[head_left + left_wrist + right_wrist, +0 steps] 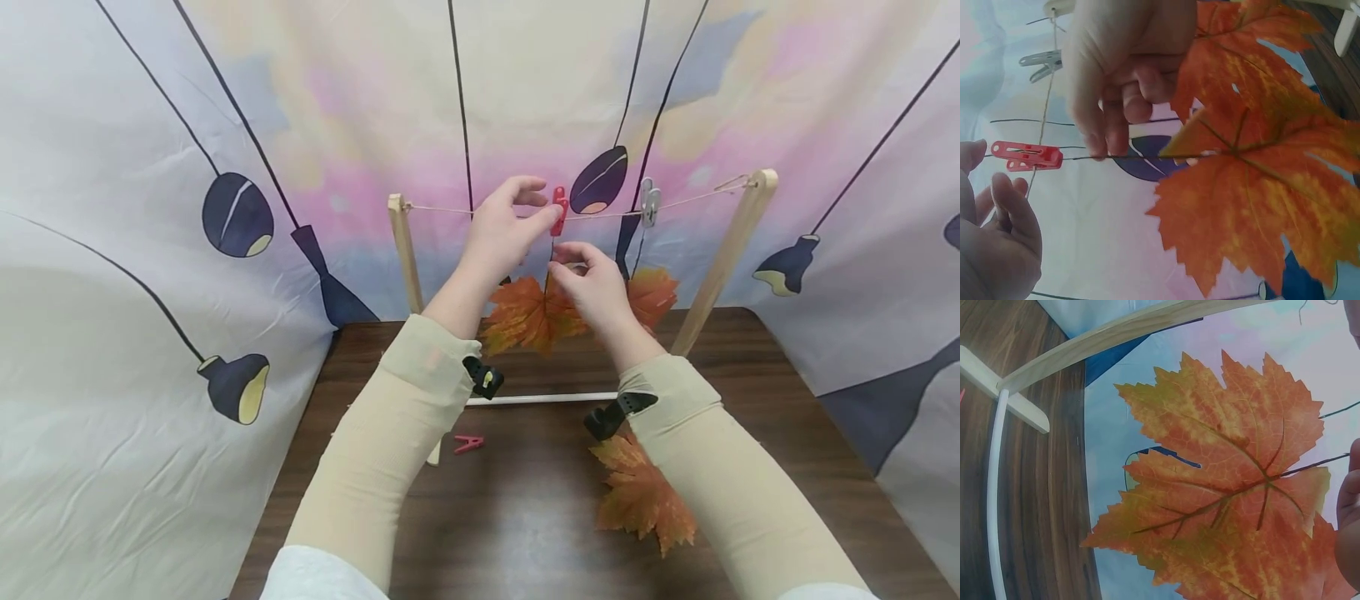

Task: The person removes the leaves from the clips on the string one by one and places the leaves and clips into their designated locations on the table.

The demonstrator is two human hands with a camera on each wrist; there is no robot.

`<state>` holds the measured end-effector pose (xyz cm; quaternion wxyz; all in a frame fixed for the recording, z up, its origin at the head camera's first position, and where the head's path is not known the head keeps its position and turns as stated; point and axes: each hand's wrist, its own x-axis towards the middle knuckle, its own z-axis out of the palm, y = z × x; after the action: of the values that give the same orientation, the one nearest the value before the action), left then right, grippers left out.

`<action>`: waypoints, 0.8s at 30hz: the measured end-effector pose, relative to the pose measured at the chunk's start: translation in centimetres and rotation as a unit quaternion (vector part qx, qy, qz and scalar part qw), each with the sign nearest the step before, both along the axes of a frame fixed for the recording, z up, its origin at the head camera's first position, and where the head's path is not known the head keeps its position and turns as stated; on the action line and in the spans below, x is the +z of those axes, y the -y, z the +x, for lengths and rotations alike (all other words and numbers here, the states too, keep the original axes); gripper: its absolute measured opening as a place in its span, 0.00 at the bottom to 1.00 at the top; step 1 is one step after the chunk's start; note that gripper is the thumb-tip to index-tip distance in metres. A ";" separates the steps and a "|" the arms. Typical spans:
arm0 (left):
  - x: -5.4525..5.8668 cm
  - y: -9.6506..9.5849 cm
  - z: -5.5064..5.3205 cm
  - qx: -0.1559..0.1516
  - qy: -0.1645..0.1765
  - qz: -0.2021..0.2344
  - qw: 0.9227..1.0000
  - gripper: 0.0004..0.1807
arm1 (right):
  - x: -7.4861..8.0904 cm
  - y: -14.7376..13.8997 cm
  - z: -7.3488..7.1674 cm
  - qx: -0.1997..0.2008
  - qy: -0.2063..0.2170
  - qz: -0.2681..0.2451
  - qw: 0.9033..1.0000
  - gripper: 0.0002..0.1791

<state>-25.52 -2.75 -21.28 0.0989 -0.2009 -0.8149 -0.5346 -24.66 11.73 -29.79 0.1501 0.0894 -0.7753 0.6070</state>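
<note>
A red clothespin [559, 208] is clipped on the string, with the thin stem of an orange maple leaf [1247, 169] hanging from it. My left hand [504, 227] is right at the clothespin, thumb tip close to its handles and the other fingers spread apart from it. Just below, the fingertips of my right hand [596, 287] pinch the dark stem under the clothespin. A second orange leaf [652, 296] hangs to the right from a grey clothespin [650, 202], partly behind my right hand.
The string runs between two wooden posts [723, 258], joined low down by a white rod [543, 398]. On the brown table [525, 517] lie a pinkish-red clothespin [468, 443] and another orange leaf [637, 492], partly under my right forearm. A printed cloth hangs behind.
</note>
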 end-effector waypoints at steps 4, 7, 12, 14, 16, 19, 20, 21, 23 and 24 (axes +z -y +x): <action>-0.1 -0.2 0.1 -0.020 0.030 0.037 0.999 0.24 | -0.2 0.0 -0.1 -0.005 -0.011 0.003 1.000 0.18; -0.1 -0.4 0.2 -0.035 0.047 0.050 0.997 0.25 | -0.3 0.0 -0.1 -0.008 -0.016 0.012 1.000 0.18; 0.0 -0.9 0.2 -0.042 0.066 0.042 0.996 0.26 | -0.4 0.1 -0.1 -0.007 -0.014 0.017 1.000 0.19; 0.0 -1.1 0.1 -0.040 0.070 0.035 0.996 0.25 | -0.4 0.2 -0.1 -0.005 -0.012 0.018 1.000 0.19; 0.0 -1.2 0.1 -0.039 0.070 0.028 0.996 0.24 | -0.4 0.3 0.0 -0.004 -0.010 0.018 1.000 0.20; 0.2 -1.3 0.2 -0.036 0.069 0.025 0.997 0.24 | -0.5 0.4 -0.1 -0.005 -0.010 0.015 1.000 0.20; 0.2 -1.4 0.2 -0.033 0.068 0.024 0.997 0.24 | -0.5 0.5 -0.1 -0.004 -0.010 0.012 1.000 0.20; 0.2 -1.4 0.2 -0.031 0.066 0.025 0.997 0.24 | -0.5 0.5 -0.1 -0.003 -0.009 0.011 1.000 0.19; 0.4 -1.4 0.3 -0.027 0.066 0.027 0.997 0.25 | -0.5 0.5 -0.1 0.000 -0.008 0.014 1.000 0.19; 0.4 -1.4 0.3 -0.027 0.069 0.030 0.997 0.25 | -0.5 0.6 -0.1 0.001 -0.007 0.016 1.000 0.18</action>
<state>-25.24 -1.31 -20.86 0.0339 -0.1827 -0.7973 -0.5742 -24.77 11.17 -30.28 0.1532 0.0964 -0.7838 0.5940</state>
